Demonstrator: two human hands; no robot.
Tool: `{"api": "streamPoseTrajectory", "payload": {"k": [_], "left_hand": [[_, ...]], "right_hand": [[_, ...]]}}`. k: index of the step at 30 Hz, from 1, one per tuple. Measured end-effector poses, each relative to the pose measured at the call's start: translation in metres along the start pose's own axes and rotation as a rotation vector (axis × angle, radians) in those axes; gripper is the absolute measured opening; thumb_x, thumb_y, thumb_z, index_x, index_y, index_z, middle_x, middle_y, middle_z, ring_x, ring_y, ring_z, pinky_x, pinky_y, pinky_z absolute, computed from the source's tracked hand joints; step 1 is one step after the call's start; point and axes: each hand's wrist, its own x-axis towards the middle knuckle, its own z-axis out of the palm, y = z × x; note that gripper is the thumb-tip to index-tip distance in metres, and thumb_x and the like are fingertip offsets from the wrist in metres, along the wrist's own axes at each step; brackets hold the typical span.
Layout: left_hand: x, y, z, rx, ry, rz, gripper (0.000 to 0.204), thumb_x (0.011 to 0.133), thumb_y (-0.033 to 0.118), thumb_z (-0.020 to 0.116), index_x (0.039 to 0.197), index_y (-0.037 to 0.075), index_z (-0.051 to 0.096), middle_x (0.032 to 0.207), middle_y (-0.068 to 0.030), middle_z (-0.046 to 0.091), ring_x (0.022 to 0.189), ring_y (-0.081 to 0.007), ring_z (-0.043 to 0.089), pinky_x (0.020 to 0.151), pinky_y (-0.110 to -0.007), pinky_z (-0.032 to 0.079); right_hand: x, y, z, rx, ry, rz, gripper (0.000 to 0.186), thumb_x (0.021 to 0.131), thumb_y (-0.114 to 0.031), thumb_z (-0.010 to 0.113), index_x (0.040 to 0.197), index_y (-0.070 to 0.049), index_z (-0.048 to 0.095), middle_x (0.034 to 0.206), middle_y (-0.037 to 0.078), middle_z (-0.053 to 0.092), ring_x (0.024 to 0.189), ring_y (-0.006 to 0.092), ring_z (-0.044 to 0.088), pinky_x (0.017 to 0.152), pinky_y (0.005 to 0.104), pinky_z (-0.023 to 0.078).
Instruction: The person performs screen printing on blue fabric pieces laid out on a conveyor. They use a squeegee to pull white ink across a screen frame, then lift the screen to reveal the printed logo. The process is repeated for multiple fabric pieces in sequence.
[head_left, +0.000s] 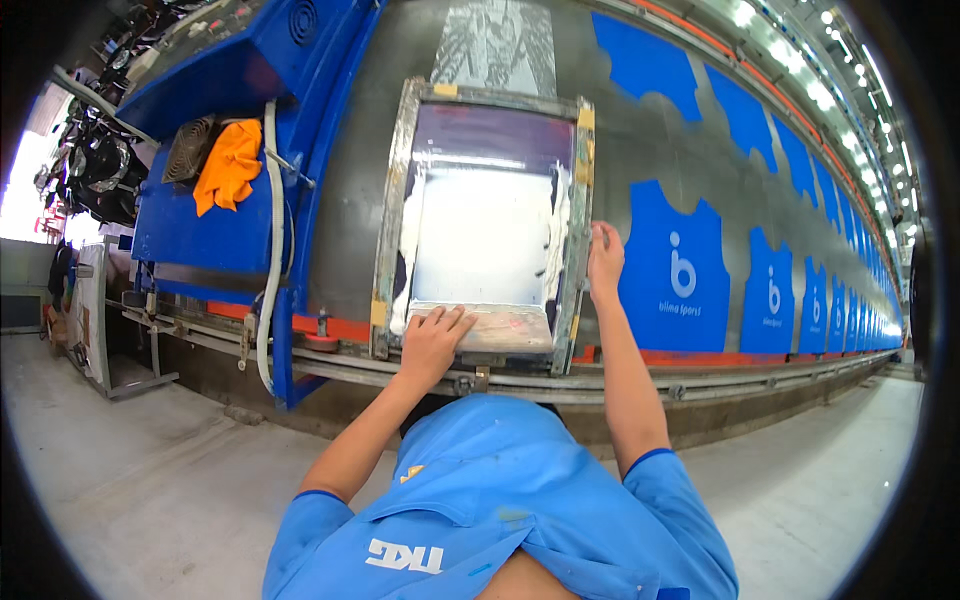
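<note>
A screen printing frame (388,230) with taped corners lies on the long dark table in front of me. White ink (482,240) covers most of its mesh, with a dark purple band at the far end. Across its near end rests a wooden squeegee (510,332). My left hand (434,343) has its fingers bent over the squeegee's left part; the thumb is hidden. At the frame's right side, my right hand (605,262) is closed, its fingertips against the outer edge. Right of it lies a blue shirt panel (675,275) with a white printed logo.
More blue panels (772,295) line the table to the right, with unprinted ones (650,65) along the far side. Beyond the frame is a grey patterned print (495,45). A blue machine (215,230) with an orange cloth (230,168) stands left. A metal rail (700,385) edges the table.
</note>
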Motion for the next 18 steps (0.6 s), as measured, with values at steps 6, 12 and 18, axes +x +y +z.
{"api": "streamPoseTrajectory", "payload": {"k": [6, 12, 18], "left_hand": [[-0.034, 0.007, -0.012, -0.024, -0.097, 0.016, 0.075, 0.072, -0.003, 0.067, 0.141, 0.024, 0.060, 0.144, -0.0026, 0.061, 0.127, -0.0285, 0.059, 0.094, -0.040, 0.044], [-0.029, 0.003, -0.055, -0.116, -0.297, -0.029, 0.070, 0.073, -0.004, 0.067, 0.137, 0.023, 0.063, 0.140, -0.0038, 0.064, 0.127, -0.0280, 0.061, 0.096, -0.043, 0.047], [-0.008, -0.010, -0.091, -0.631, 0.243, -0.621, 0.031, 0.092, 0.026, 0.079, 0.105, -0.001, 0.069, 0.091, -0.0054, 0.070, 0.082, -0.0115, 0.060, 0.075, -0.030, 0.050]], "right_hand": [[0.005, -0.023, 0.000, -0.003, -0.088, 0.091, 0.028, 0.103, -0.032, 0.058, 0.113, -0.008, 0.070, 0.095, 0.010, 0.071, 0.082, 0.0187, 0.063, 0.077, 0.0352, 0.050], [-0.007, -0.017, 0.006, 0.067, 0.042, -0.157, 0.029, 0.105, -0.030, 0.054, 0.108, -0.007, 0.071, 0.107, 0.017, 0.073, 0.100, 0.0343, 0.070, 0.086, 0.0426, 0.053], [-0.019, -0.047, 0.008, 0.199, -0.016, -0.118, 0.030, 0.106, -0.029, 0.053, 0.107, -0.005, 0.070, 0.068, 0.010, 0.061, 0.058, 0.0174, 0.056, 0.058, 0.0360, 0.046]]}}
